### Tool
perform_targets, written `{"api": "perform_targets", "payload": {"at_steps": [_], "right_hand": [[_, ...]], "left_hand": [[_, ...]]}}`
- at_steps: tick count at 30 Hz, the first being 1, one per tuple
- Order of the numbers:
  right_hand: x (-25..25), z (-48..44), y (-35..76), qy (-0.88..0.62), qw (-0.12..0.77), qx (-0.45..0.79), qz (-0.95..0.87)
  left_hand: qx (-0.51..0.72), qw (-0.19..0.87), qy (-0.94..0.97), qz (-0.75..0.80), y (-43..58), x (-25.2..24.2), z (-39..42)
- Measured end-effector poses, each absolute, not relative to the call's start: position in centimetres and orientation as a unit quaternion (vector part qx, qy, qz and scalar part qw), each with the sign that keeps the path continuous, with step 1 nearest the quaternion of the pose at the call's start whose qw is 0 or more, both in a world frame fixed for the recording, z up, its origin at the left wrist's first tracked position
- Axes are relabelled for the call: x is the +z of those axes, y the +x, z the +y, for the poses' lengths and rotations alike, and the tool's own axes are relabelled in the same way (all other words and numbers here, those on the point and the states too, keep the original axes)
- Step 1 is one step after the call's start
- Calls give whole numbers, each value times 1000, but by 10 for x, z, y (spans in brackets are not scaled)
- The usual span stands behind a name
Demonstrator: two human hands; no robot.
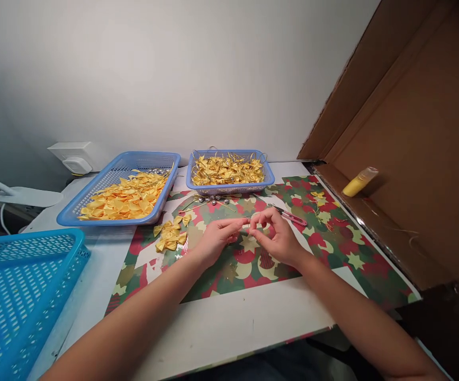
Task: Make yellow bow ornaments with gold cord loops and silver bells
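Over the patterned sheet (229, 278), my left hand (218, 239) and my right hand (279, 241) meet with their fingertips nearly touching. Both are pinched closed around something thin and small that I cannot make out. Behind my right hand lies a pink-handled cutting tool (295, 218). Several loose yellow ribbon bows (170, 235) are piled to the left of my left hand. Beyond the hands rest several small silver beads or bells (214, 201) with gold cords.
One blue basket (66, 218) holds yellow bows; another basket (231, 188) holds bows with gold cords. A bright blue basket (80, 246) stands at left. Cardboard (412, 159) walls the right side, with a yellow bottle (358, 182) beside it. A white lamp base (34, 197) sits far left.
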State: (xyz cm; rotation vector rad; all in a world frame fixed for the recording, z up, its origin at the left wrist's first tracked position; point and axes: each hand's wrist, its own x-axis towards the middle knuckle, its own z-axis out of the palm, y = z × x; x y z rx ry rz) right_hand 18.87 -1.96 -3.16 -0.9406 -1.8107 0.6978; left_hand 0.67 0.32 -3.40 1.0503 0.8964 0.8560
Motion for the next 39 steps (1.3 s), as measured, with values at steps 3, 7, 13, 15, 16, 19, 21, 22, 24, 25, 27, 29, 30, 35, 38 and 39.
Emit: {"api": "perform_targets", "payload": {"at_steps": [3, 7, 13, 15, 16, 19, 21, 22, 24, 25, 27, 29, 30, 35, 38, 39], "right_hand": [[-33, -20, 190, -392, 470, 238, -755], [-35, -18, 190, -407, 448, 247, -757], [-32, -13, 192, -418, 493, 224, -729], [-32, -12, 193, -394, 488, 224, -746], [-32, -11, 193, -390, 479, 222, -754], [-34, -11, 192, -401, 460, 215, -763], [-36, -12, 191, -410, 452, 214, -763], [-37, -12, 190, -411, 448, 215, -764], [-39, -13, 188, -406, 441, 220, -770], [-40, -14, 187, -400, 440, 220, -773], [-43, -16, 184, -384, 442, 214, -782], [-45, -18, 181, -375, 448, 192, -789], [-46, -19, 179, -374, 449, 175, -792], [-46, -24, 175, -393, 422, 72, -814], [-45, -25, 175, -393, 416, 37, -819], [-44, -25, 175, -390, 418, 32, -820]], "left_hand": [[346, 665, 519, 412, 7, -31, -2], [307, 651, 565, 403, 9, -31, -4], [341, 671, 529, 391, 8, -37, -1], [358, 672, 518, 389, 7, -39, 0], [366, 672, 513, 389, 7, -40, 0], [385, 671, 499, 391, 7, -42, 0], [397, 671, 486, 395, 8, -44, 0], [403, 671, 480, 397, 8, -44, 1], [413, 672, 466, 401, 9, -45, 1], [417, 672, 460, 403, 9, -45, 1], [424, 673, 447, 409, 9, -46, 2], [429, 674, 436, 415, 10, -46, 3], [431, 673, 431, 419, 10, -45, 3], [434, 669, 421, 431, 12, -45, 2], [437, 662, 429, 431, 13, -47, 2], [438, 659, 434, 430, 13, -48, 2]]}}
